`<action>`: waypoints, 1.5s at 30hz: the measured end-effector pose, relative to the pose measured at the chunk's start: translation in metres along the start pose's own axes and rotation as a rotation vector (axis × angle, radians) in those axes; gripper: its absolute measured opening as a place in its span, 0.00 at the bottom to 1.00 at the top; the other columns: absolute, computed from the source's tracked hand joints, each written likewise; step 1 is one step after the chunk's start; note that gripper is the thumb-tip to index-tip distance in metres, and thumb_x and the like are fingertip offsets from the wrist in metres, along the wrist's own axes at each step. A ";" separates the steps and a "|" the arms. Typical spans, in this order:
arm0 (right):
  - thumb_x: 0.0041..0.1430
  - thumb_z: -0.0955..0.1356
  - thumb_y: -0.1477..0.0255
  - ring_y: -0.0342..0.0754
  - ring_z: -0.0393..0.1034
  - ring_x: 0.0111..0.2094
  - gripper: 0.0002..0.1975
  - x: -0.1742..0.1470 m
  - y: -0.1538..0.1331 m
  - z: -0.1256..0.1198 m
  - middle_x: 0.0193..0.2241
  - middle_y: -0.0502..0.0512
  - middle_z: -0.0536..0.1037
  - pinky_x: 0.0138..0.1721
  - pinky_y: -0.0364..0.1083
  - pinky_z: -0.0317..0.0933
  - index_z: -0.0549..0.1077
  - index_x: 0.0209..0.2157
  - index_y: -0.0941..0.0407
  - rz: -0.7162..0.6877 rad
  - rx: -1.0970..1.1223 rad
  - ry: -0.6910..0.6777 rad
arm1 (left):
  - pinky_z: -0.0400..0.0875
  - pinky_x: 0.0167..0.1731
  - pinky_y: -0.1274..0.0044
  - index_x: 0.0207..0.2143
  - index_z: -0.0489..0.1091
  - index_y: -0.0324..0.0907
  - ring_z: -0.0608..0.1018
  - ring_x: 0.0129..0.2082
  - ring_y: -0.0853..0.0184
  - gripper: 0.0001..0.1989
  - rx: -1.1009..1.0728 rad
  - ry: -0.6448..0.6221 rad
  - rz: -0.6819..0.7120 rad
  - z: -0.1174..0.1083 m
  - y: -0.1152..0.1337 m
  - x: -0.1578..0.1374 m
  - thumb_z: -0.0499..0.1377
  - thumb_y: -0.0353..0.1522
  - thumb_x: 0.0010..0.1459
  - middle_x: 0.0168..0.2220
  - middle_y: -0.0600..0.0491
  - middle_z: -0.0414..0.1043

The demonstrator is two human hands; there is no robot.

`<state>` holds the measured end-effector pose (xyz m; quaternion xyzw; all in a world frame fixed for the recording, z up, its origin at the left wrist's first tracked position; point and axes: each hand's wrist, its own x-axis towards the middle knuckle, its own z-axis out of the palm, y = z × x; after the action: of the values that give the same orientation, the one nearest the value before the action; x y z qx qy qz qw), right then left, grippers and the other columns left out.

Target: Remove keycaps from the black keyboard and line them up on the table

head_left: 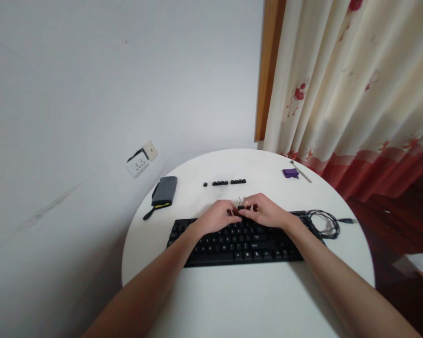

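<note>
A black keyboard (211, 258) lies on the round white table, with both my hands over its back edge. Between my fingertips is a wire keycap puller (241, 201), two thin bent wires rising from a small black piece. Whether that piece is its handle or a keycap caught in it, I cannot tell. My right hand (266, 211) pinches it with thumb and fingers. From the other side my left hand (216, 217) closes on it, index fingertip against the black piece and thumb just below. My hands and forearms cover part of the upper key rows.
Loose black keycaps (220, 182) stand in a row behind the keyboard, one apart at the left. A grey pouch (164, 190) lies left. A purple cloth (290, 173) and a thin brush (301, 172) lie back right, a coiled cable (329, 227) right. Wall left, curtain right.
</note>
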<state>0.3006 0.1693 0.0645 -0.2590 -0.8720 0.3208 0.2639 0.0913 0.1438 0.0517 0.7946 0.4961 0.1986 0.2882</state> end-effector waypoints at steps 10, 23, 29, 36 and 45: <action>0.62 0.65 0.72 0.43 0.63 0.25 0.11 0.003 0.005 0.006 0.22 0.49 0.73 0.28 0.43 0.53 0.71 0.25 0.57 0.089 -0.056 0.109 | 0.67 0.33 0.78 0.33 0.77 0.40 0.77 0.32 0.66 0.06 -0.012 0.008 0.053 0.001 0.007 0.000 0.64 0.34 0.56 0.32 0.53 0.77; 0.64 0.63 0.71 0.43 0.63 0.25 0.11 0.007 0.010 0.016 0.23 0.49 0.72 0.28 0.43 0.52 0.67 0.26 0.56 0.137 -0.030 0.150 | 0.67 0.34 0.77 0.34 0.77 0.40 0.75 0.32 0.66 0.05 0.014 0.008 0.062 0.002 0.007 0.000 0.63 0.33 0.57 0.32 0.53 0.76; 0.65 0.63 0.70 0.44 0.63 0.25 0.12 0.007 0.009 0.016 0.22 0.49 0.72 0.28 0.43 0.52 0.66 0.26 0.56 0.151 -0.046 0.163 | 0.68 0.35 0.77 0.36 0.77 0.40 0.75 0.33 0.67 0.07 0.023 0.003 0.065 0.002 0.007 0.000 0.62 0.33 0.57 0.34 0.52 0.76; 0.65 0.63 0.70 0.45 0.65 0.26 0.13 0.007 0.006 0.015 0.22 0.50 0.73 0.29 0.43 0.53 0.66 0.25 0.55 0.170 -0.056 0.163 | 0.68 0.35 0.77 0.35 0.77 0.40 0.76 0.34 0.66 0.06 0.029 0.004 0.083 0.003 0.005 0.000 0.61 0.33 0.58 0.33 0.52 0.76; 0.66 0.63 0.70 0.44 0.66 0.25 0.13 0.008 0.010 0.018 0.21 0.50 0.73 0.28 0.42 0.54 0.65 0.25 0.55 0.166 -0.051 0.176 | 0.67 0.34 0.77 0.34 0.76 0.40 0.75 0.33 0.67 0.05 0.026 0.008 0.082 0.003 0.007 0.001 0.62 0.32 0.58 0.33 0.52 0.76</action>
<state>0.2870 0.1734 0.0479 -0.3641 -0.8290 0.2953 0.3051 0.0979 0.1414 0.0537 0.8171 0.4670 0.2069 0.2673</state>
